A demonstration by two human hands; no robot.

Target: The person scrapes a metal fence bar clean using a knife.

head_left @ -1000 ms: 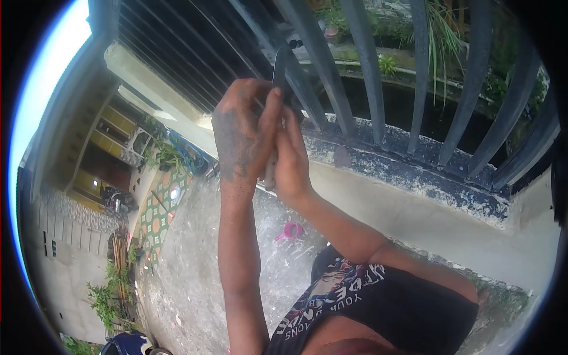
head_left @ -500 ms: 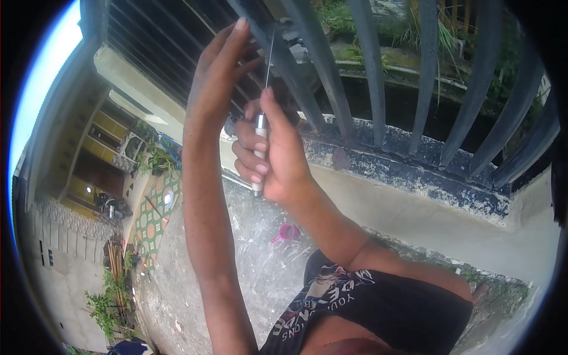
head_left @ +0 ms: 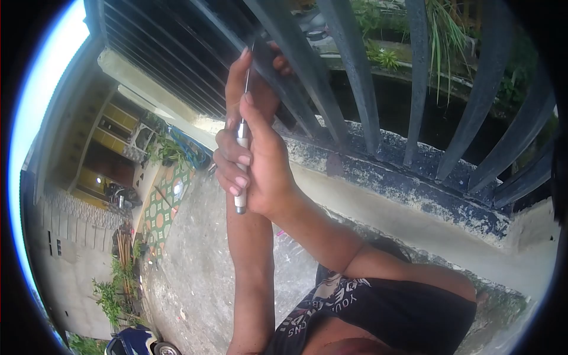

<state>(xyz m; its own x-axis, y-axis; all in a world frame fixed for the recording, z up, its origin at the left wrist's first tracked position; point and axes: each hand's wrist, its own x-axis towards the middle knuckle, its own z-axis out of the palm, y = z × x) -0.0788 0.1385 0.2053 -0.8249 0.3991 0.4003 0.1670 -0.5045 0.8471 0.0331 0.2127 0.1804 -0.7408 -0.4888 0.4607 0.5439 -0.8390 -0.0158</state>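
My right hand (head_left: 260,160) is closed round the white handle (head_left: 241,192) of a thin-bladed tool, its thumb stretched along the top. The handle has a silver collar and a silver butt. Its narrow metal blade (head_left: 247,80) points up and away, nearly edge-on, close beside a dark grey railing bar (head_left: 275,77). Behind it, my left hand (head_left: 235,89) is wrapped around that bar. One finger shows on the near side, and several fingertips show on the far side. My right hand hides part of my left wrist.
The slanting railing stands on a low wall (head_left: 408,192) with peeling dark paint. Plants (head_left: 384,56) grow beyond it. Below lies a grey concrete floor (head_left: 195,284). A house (head_left: 100,160) with a tiled porch stands left, and a dark blue vehicle (head_left: 136,343) is at bottom left.
My left hand has come right and down, from raised and open beside the bar to wrapped around it. My right hand and the tool have shifted slightly left and down.
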